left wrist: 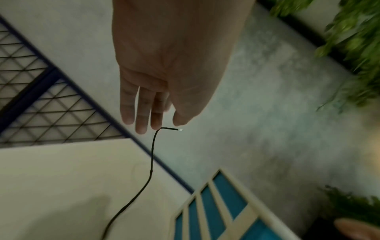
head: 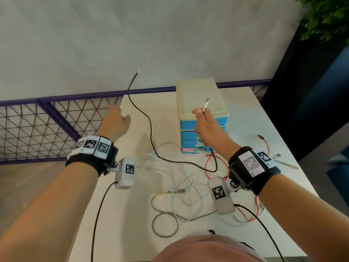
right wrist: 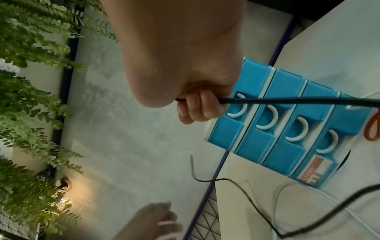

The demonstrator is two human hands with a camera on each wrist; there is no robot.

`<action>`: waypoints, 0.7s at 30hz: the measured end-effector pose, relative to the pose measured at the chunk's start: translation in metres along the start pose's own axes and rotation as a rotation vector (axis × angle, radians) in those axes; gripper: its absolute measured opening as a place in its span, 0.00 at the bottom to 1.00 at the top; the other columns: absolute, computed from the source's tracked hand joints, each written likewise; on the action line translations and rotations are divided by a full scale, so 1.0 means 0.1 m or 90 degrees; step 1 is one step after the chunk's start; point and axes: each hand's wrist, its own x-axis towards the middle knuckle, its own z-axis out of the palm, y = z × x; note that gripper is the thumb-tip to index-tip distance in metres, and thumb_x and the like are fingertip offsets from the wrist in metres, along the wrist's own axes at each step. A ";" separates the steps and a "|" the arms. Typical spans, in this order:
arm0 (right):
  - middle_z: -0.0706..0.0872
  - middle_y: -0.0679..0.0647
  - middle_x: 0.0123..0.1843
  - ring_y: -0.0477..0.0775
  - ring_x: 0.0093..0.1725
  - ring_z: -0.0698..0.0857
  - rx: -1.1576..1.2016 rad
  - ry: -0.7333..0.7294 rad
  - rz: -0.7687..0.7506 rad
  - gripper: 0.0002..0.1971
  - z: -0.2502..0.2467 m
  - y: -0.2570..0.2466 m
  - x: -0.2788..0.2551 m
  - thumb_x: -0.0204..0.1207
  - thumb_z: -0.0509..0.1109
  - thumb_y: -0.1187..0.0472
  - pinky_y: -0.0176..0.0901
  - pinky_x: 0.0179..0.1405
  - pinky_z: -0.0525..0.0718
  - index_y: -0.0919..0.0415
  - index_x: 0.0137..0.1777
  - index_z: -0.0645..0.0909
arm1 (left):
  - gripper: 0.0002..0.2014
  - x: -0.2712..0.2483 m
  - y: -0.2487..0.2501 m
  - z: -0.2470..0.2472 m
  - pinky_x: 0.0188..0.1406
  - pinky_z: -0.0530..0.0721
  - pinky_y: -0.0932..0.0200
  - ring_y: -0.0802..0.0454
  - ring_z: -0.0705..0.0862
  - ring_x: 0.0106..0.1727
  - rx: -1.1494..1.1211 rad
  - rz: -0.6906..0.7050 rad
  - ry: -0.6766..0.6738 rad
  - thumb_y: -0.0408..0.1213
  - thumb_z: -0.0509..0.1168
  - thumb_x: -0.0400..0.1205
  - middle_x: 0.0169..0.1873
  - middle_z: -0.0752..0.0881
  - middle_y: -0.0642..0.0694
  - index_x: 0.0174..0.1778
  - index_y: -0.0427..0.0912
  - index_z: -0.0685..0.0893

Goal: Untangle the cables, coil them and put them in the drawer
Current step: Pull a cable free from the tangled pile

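Note:
A thin black cable (head: 149,121) runs from the white table (head: 117,214) up into the air, its white-tipped end (head: 138,70) beyond my left hand (head: 118,110). That hand is open with straight fingers (left wrist: 141,120), and the cable's end (left wrist: 174,129) hovers right at the fingertips, unheld. My right hand (head: 202,114) grips the cable's other end in a fist (right wrist: 197,107), its white plug (head: 207,103) sticking up above the thumb, in front of the blue and cream drawer unit (head: 200,93). All drawers (right wrist: 287,129) are closed.
Several tangled cables lie on the table near me: a white one (head: 188,184), a braided black-and-white one (head: 166,222) and a red one (head: 217,163). A purple-framed wire mesh (head: 56,118) borders the table's left and far edge. Plants (head: 324,16) hang at the right.

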 end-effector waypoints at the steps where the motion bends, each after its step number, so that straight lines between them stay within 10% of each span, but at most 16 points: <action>1: 0.69 0.50 0.32 0.39 0.21 0.66 0.000 0.004 0.001 0.16 -0.01 0.02 0.00 0.87 0.49 0.46 0.33 0.21 0.66 0.54 0.58 0.73 | 0.16 -0.05 -0.10 0.13 0.46 0.77 0.50 0.39 0.82 0.48 0.036 -0.012 -0.030 0.42 0.58 0.85 0.51 0.84 0.36 0.61 0.33 0.74; 6: 0.67 0.46 0.27 0.44 0.23 0.65 -0.024 0.010 -0.011 0.19 -0.05 0.16 0.03 0.88 0.49 0.48 0.35 0.21 0.65 0.52 0.45 0.79 | 0.20 -0.40 -0.49 0.59 0.32 0.79 0.60 0.45 0.84 0.30 0.086 -0.034 -0.363 0.43 0.56 0.86 0.27 0.85 0.42 0.36 0.35 0.83; 9: 0.69 0.47 0.26 0.45 0.24 0.66 -0.054 0.004 0.001 0.19 -0.06 0.21 0.03 0.88 0.50 0.55 0.36 0.23 0.65 0.54 0.44 0.82 | 0.19 -0.59 -0.63 0.79 0.33 0.79 0.63 0.51 0.88 0.35 0.064 -0.057 -0.575 0.44 0.59 0.85 0.35 0.90 0.44 0.38 0.37 0.88; 15: 0.66 0.48 0.24 0.40 0.16 0.63 -0.086 -0.054 0.004 0.21 0.00 0.21 -0.06 0.89 0.50 0.54 0.33 0.18 0.63 0.54 0.43 0.82 | 0.19 -0.64 -0.90 1.10 0.66 0.71 0.63 0.49 0.77 0.71 0.123 0.150 -0.479 0.30 0.58 0.83 0.69 0.78 0.47 0.70 0.43 0.80; 21: 0.73 0.45 0.29 0.43 0.27 0.72 -0.193 -0.088 -0.010 0.20 0.01 0.23 -0.16 0.89 0.51 0.54 0.34 0.28 0.70 0.54 0.41 0.82 | 0.24 -0.58 -0.95 1.34 0.54 0.82 0.44 0.42 0.81 0.58 0.194 0.205 -0.349 0.24 0.56 0.79 0.70 0.69 0.45 0.71 0.45 0.71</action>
